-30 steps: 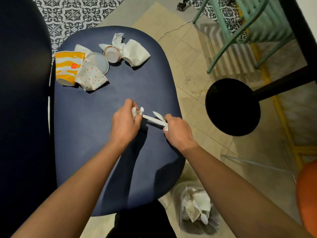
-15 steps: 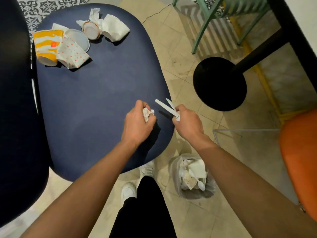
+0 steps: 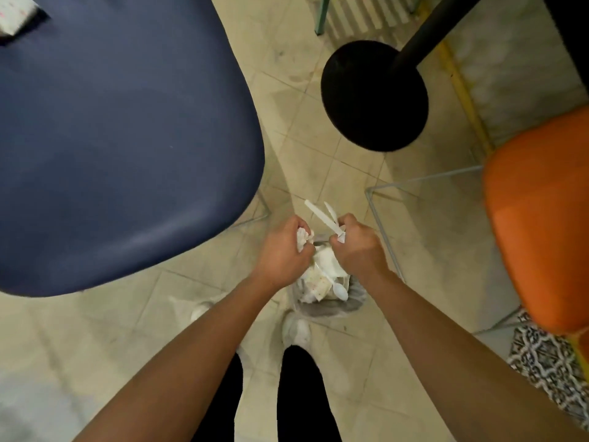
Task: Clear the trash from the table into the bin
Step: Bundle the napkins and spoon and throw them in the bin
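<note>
Both hands are over the bin [image 3: 347,303] now, so the drop looks like the step to get right: best to open the fingers only while squarely above the lined mouth and release low, because the light plastic cutlery [image 3: 322,215] could bounce off the rim onto the floor. The left hand [image 3: 282,252] is curled tight around a crumpled napkin [image 3: 302,239], and the right hand [image 3: 357,247] is fisted on the cutlery, handles poking up. More trash [image 3: 14,12] sits on the bench [image 3: 127,138], far corner.
</note>
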### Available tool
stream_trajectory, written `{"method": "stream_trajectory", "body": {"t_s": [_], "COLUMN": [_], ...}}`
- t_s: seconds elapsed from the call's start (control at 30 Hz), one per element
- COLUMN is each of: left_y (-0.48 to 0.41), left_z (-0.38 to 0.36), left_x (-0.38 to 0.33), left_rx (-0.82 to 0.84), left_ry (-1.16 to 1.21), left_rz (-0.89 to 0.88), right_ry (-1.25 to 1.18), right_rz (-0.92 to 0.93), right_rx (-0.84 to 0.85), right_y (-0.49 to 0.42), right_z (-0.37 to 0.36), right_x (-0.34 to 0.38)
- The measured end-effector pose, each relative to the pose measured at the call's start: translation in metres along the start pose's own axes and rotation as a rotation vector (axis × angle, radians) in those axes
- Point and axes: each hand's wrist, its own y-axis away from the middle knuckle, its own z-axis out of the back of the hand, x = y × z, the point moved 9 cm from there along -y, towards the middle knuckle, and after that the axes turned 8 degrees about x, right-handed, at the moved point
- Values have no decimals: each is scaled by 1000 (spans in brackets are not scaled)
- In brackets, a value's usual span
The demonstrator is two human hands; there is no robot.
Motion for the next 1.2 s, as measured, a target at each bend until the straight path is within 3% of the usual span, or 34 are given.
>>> {"method": "stream_trajectory", "body": {"t_s": [0.13, 0.3, 0.4, 0.7, 0.93, 1.2], "left_y": [-18, -30, -38, -58, -79, -89], "left_z": [-74, -125, -152, -219, -226, -223], "left_x": [44, 97, 123, 154, 169, 172], "left_rx": [72, -31, -11, 237, 206, 161], "left_ry": [105, 240, 253, -242, -443, -508], "left_rz": [162, 259, 283, 212, 242, 228], "right_ry": [-92, -82, -68, -75, 257, 124], "right_rz": [-36, -44, -32, 50, 196, 273], "right_rx": [60, 149, 189, 232, 180, 214], "right_y": [-12, -32, -47, -84, -88, -81], "right_z": [-44, -102, -131, -193, -208, -205], "right_x": [-66, -116, -132, -141, -149, -154]}}
